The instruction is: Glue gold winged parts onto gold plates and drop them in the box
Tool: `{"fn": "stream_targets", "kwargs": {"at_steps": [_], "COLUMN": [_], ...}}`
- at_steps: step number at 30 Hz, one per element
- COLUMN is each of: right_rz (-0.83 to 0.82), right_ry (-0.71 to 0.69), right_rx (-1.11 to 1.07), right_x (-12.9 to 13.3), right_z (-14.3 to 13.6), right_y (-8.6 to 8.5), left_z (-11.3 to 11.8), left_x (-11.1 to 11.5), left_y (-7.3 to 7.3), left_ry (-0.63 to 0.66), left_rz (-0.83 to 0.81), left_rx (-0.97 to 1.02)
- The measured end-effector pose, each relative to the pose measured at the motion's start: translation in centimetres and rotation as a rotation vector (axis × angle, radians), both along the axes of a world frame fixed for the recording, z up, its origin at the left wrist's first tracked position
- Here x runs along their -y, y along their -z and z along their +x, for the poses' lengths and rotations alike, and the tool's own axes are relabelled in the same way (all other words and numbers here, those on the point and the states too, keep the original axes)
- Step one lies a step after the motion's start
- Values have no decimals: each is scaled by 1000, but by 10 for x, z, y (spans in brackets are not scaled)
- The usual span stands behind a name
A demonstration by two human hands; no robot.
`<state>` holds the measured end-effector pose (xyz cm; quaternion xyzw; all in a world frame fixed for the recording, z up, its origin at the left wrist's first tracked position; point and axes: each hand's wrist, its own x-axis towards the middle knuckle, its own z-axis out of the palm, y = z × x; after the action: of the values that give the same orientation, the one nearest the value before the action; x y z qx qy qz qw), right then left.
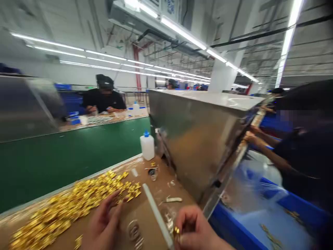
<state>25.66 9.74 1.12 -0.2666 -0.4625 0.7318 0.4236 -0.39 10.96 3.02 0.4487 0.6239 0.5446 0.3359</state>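
My right hand (195,227) is closed in a pinch on a small shiny gold-coloured piece (177,230), above the near side of the brown worktop. To its left, my left hand (105,224) has its fingers stretched and apart, with nothing visible in them. It is closest to a wide heap of gold-coloured pieces (78,199) on the left of the worktop. Between the hands lie a long pale strip (157,213) and a clear shape with rings (134,231). Blur hides the finer shape of the gold pieces.
A white bottle with a blue cap (147,147) stands at the back beside a metal cabinet (195,139). A small round pot (153,174) sits before it. Past a green conveyor belt (78,149) a person works. Blue bins (226,229) and another person are at right.
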Motion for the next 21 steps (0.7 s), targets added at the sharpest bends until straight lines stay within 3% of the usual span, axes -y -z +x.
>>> {"fn": "stream_targets", "kwargs": {"at_steps": [4, 6, 8, 10, 14, 21], "right_rz": [125, 207, 225, 178, 12, -388], "right_ry": [-76, -50, 6, 18, -101, -182], "right_rx": [-102, -114, -123, -129, -176, -439], "right_x": [-73, -105, -126, -135, -130, -117], "right_z": [-68, -96, -117, -130, -135, -130], "right_y": [-59, -71, -68, -53, -28, -27], "left_z": [-13, -11, -9, -8, -9, -5], "left_x": [5, 2, 0, 0, 2, 11], "left_y": [6, 6, 4, 4, 4, 1], "left_ry": [4, -9, -14, -5, 9, 56], "left_rz": [56, 82, 100, 105, 62, 29], "left_rx": [181, 216, 252, 289, 317, 243]}}
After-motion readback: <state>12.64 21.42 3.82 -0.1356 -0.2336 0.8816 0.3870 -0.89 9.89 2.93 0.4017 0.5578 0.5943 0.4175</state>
